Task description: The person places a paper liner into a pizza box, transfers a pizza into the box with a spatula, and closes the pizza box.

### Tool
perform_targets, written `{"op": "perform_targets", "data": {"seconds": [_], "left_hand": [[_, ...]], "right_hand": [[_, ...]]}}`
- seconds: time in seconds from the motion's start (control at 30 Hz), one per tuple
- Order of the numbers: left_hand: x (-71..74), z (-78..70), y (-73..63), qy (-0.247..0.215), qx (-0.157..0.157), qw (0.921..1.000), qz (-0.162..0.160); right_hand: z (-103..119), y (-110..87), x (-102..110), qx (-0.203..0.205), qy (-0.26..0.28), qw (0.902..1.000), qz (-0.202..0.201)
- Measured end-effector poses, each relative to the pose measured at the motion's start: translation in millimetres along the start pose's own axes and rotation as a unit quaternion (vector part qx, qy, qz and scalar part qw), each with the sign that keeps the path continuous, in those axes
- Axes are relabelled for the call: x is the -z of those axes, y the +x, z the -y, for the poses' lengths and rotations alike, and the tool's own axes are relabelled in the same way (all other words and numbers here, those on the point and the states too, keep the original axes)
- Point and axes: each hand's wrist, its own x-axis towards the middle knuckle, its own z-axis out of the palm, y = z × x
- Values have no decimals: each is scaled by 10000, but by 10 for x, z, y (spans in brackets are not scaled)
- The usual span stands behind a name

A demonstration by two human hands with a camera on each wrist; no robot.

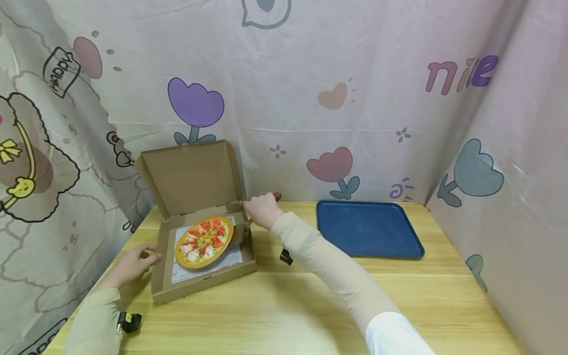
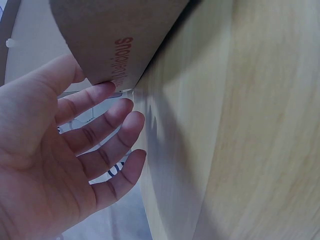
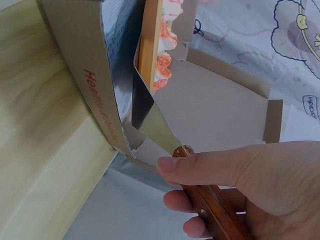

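Observation:
An open cardboard pizza box [image 1: 204,282] stands at the left of the table, its lid [image 1: 195,180] raised at the back. Inside, a toy-like pizza [image 1: 204,241] with a thick yellow crust lies tilted over a printed paper sheet [image 1: 179,274]. My right hand [image 1: 264,209] grips the wooden handle [image 3: 212,205] of a spatula at the box's right rear corner. Its metal blade [image 3: 157,125] reaches over the box wall and under the pizza's right edge. With thumb and index finger, my left hand [image 2: 65,135] pinches the box's left wall; the other fingers hang loosely curled outside.
To the right lies a blue rectangular tray [image 1: 370,229] near the back of the wooden table [image 1: 310,305]. A printed curtain [image 1: 284,98] hangs close behind the table and along both sides. The raised lid stands just in front of it.

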Motion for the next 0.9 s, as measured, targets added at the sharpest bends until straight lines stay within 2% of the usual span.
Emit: {"op": "perform_targets", "data": {"seconds": [0.33, 0.9], "left_hand": [[-11, 7, 1, -81, 24, 10000, 41], [-30, 19, 0, -110, 41, 9999, 9]], "right_hand": [[-70, -53, 6, 30, 174, 9998, -61], [-145, -111, 68, 63, -15, 9999, -160]]}}
